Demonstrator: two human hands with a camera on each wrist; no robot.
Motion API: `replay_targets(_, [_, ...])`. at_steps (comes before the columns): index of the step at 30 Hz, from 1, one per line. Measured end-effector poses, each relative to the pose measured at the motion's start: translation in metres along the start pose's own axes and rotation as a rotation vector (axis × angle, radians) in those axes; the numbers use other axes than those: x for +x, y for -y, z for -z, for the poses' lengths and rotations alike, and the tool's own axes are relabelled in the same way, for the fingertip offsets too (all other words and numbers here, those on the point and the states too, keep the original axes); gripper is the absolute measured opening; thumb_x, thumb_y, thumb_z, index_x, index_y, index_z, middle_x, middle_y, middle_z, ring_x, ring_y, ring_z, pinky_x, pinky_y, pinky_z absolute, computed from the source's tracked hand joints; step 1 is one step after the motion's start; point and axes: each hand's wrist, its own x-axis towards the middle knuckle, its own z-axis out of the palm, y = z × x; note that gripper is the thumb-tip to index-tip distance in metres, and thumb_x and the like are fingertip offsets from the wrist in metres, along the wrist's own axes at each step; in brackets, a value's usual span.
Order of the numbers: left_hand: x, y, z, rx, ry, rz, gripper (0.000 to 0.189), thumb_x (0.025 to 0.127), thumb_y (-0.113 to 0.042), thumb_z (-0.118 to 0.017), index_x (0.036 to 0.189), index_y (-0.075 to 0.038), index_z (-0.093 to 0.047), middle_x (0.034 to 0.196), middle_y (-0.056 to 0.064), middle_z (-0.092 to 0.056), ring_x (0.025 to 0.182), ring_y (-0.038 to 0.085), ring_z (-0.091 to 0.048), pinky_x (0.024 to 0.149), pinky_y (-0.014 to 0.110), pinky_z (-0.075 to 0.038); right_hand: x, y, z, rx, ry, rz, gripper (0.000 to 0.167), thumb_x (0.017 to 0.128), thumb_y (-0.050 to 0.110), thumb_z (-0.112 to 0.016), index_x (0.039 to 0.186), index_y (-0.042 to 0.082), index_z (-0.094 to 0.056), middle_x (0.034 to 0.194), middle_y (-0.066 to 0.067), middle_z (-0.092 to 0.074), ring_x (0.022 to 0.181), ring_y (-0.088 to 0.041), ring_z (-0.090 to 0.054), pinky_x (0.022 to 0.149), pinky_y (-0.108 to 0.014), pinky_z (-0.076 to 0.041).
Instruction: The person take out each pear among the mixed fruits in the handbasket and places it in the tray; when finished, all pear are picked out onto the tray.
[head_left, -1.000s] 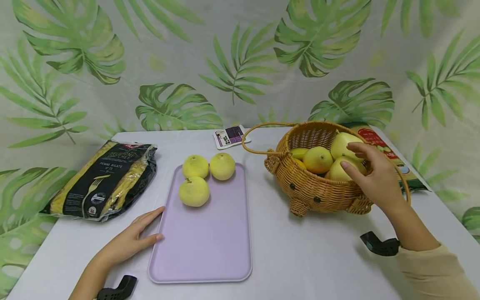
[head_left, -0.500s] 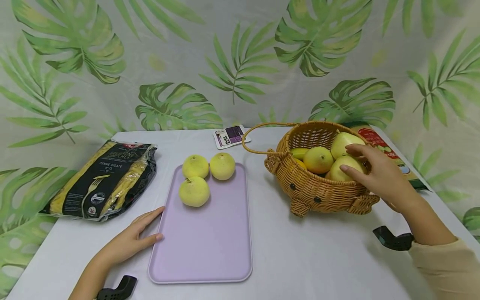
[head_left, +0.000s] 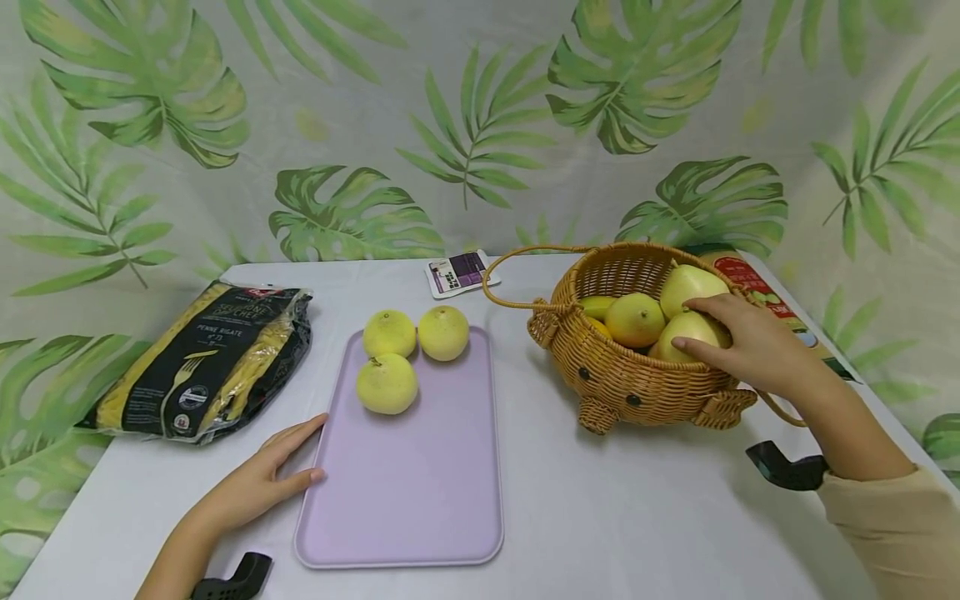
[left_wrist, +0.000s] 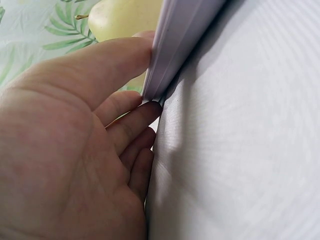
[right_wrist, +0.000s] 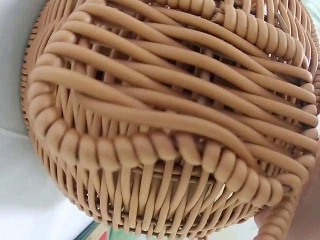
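A woven wicker basket [head_left: 637, 379] with an animal face stands on the right of the table. It holds a yellow-green pear [head_left: 688, 287], a mango [head_left: 634, 320] and other yellow fruit. My right hand [head_left: 757, 346] reaches over its rim and grips the nearer pear [head_left: 688, 335], thumb on one side and fingers over the top. In the right wrist view the basket's woven ear [right_wrist: 165, 90] fills most of the picture and hides the grip. My left hand [head_left: 258, 479] rests at the left edge of the lilac tray [head_left: 420, 492], fingertips touching it. Several pears [head_left: 387, 384] sit at its far end.
A bag of penne pasta [head_left: 210, 358] lies at the left. At the back is a small white and purple packet [head_left: 459, 273]. Behind the basket lies a green and red bag [head_left: 765, 287]. The basket's loop handle [head_left: 510, 275] sticks out to the left. A leaf-print cloth hangs behind.
My right hand has swung slightly rightward and lowered onto the nearer pear, its thumb and fingers now against it. My left hand and the tray have stayed put.
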Motion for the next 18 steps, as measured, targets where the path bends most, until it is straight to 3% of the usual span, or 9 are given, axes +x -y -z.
replay_targets(4, [0.0003,-0.001,0.0002,0.0,-0.001,0.002,0.069,0.085,-0.033,-0.061,0.143,-0.02,-0.027,0.14,0.016,-0.029,0.128,0.04,-0.02,0.094,0.064,-0.017,0.0008,-0.0006,0.0001,0.007,0.011,-0.005,0.058,0.085,0.038,-0.061,0.126,0.001,-0.045,0.121,-0.026,-0.044,0.105,-0.041,-0.043,0.073,-0.053,-0.04])
replay_targets(12, [-0.0002,-0.0029,0.0005,-0.005,0.0,0.003,0.068,0.085,-0.033,-0.061,0.143,-0.019,-0.027,0.14,0.017,-0.029,0.127,0.04,-0.02,0.094,0.064,-0.017,0.0036,0.0021,0.004,-0.001,0.045,0.007,0.052,0.082,0.04,-0.063,0.123,0.012,-0.048,0.103,-0.019,-0.057,0.08,-0.029,-0.054,0.06,-0.039,-0.042])
replay_targets(18, [-0.0004,-0.0039,0.0008,-0.012,0.005,0.01,0.069,0.085,-0.033,-0.061,0.143,-0.019,-0.027,0.14,0.017,-0.028,0.127,0.04,-0.019,0.094,0.065,-0.017,0.0069,0.0071,0.0083,0.01,0.115,-0.024,0.058,0.081,0.044,-0.063,0.126,0.01,-0.045,0.105,-0.022,-0.056,0.081,-0.03,-0.054,0.062,-0.04,-0.044])
